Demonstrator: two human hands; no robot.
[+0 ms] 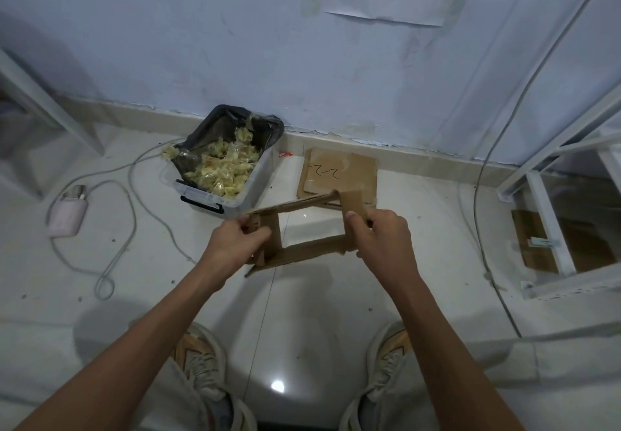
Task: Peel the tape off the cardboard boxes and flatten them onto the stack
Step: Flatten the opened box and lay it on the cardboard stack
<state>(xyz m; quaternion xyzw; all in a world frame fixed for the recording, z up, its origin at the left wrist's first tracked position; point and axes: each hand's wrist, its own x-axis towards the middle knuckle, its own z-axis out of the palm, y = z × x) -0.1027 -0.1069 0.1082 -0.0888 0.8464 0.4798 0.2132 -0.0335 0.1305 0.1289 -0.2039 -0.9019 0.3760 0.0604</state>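
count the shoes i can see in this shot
2. The left shoe is on the floor below the left forearm, the right shoe below the right forearm, at the bottom of the view. Both are partly hidden by trouser legs.

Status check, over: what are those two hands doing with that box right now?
Left hand and right hand each grip a side of the open cardboard box. Box not yet flat. Stack just beyond, path clear.

I hold the box [304,229] between my left grip [235,240] and right grip [383,232]; beyond it lies the stack [339,175] by the wall, with the bin [228,168] to its left.
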